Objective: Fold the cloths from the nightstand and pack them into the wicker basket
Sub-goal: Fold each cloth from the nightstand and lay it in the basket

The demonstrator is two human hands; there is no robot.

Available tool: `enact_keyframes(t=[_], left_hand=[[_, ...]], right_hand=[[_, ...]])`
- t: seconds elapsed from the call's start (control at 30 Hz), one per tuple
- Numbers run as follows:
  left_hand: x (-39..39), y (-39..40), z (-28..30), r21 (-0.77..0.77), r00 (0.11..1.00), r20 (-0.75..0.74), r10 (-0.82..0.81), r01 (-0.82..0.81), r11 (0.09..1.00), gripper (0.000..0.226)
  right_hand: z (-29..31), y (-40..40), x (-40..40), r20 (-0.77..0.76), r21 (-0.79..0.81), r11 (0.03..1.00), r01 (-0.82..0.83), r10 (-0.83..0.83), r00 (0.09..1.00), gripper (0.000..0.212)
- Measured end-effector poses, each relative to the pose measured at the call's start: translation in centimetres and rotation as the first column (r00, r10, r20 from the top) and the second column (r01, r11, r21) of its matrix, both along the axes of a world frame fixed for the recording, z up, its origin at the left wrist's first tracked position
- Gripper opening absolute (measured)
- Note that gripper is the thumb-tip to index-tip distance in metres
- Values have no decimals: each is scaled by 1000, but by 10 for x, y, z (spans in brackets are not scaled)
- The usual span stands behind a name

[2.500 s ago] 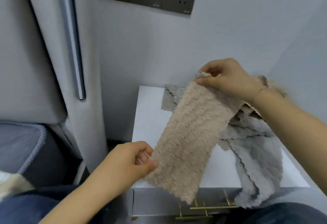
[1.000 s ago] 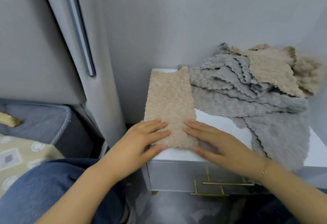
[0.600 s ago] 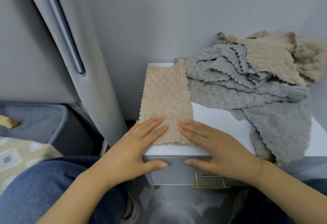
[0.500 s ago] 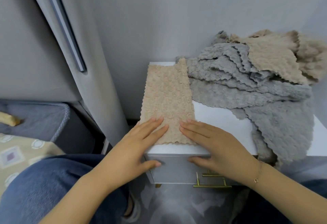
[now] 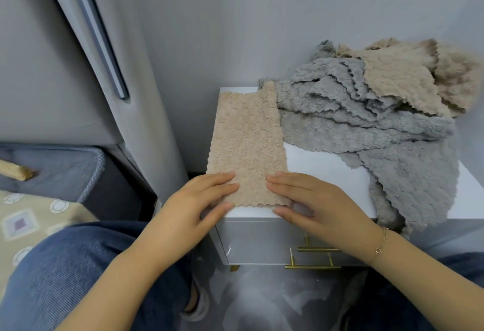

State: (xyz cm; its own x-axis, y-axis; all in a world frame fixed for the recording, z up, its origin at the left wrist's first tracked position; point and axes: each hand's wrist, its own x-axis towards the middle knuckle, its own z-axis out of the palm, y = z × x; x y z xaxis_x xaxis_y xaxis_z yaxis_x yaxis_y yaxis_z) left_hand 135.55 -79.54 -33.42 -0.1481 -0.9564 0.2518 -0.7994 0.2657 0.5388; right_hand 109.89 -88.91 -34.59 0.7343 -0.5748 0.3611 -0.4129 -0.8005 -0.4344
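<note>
The light is soft and even, cool grey in tone — no hard source shows and nothing glares. Shadows are faint: a dim patch under the left hand [image 5: 192,206] and the right hand [image 5: 313,201], darker gaps in the folds of the grey cloths [image 5: 366,126]. The floor [image 5: 264,302] below the nightstand [image 5: 327,173] gives a hazy, washed-out reflection. Wide-angle distortion bends the straight lines at the left edge — the headboard trim [image 5: 97,32] leans. Corners look soft, the centre fairly sharp.
</note>
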Motion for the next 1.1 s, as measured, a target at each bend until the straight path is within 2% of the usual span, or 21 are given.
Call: enact_keyframes(t=[0.2, 0.4, 0.5, 0.6, 0.73, 0.83, 1.0, 1.1], left_hand=[[2, -6, 2, -58, 999, 25, 30, -29, 998, 38], [-4, -1, 7, -104, 997, 78, 13, -5, 995, 30], [-9, 8, 13, -151, 991, 131, -40, 60, 987, 45], [-20, 13, 16, -190, 961, 251, -112, 163, 968, 59], [-21, 7, -2, -136, 900, 413, -142, 215, 967, 56], [-14, 2, -11, -112, 897, 424, -125, 188, 976, 55], [-14, 0, -11, -174, 918, 376, -124, 202, 964, 47], [-14, 3, -8, -182, 934, 336, -122, 192, 964, 44]], right_hand=[[0, -2, 2, 35, -161, 987, 5, 1, 999, 34], [7, 1, -4, 46, -154, 988, -6, 13, 999, 29], [10, 7, -11, 93, -164, 986, 4, 12, 996, 23], [12, 13, -16, 120, -205, 979, 24, 0, 993, 21], [4, 16, -20, -126, -301, 952, -55, 17, 992, 54], [-6, 17, -17, -255, -362, 930, -69, -28, 966, 65], [-7, 15, -8, -141, -427, 904, -35, -28, 990, 44], [-5, 15, -9, -62, -395, 918, -42, 19, 998, 38]])
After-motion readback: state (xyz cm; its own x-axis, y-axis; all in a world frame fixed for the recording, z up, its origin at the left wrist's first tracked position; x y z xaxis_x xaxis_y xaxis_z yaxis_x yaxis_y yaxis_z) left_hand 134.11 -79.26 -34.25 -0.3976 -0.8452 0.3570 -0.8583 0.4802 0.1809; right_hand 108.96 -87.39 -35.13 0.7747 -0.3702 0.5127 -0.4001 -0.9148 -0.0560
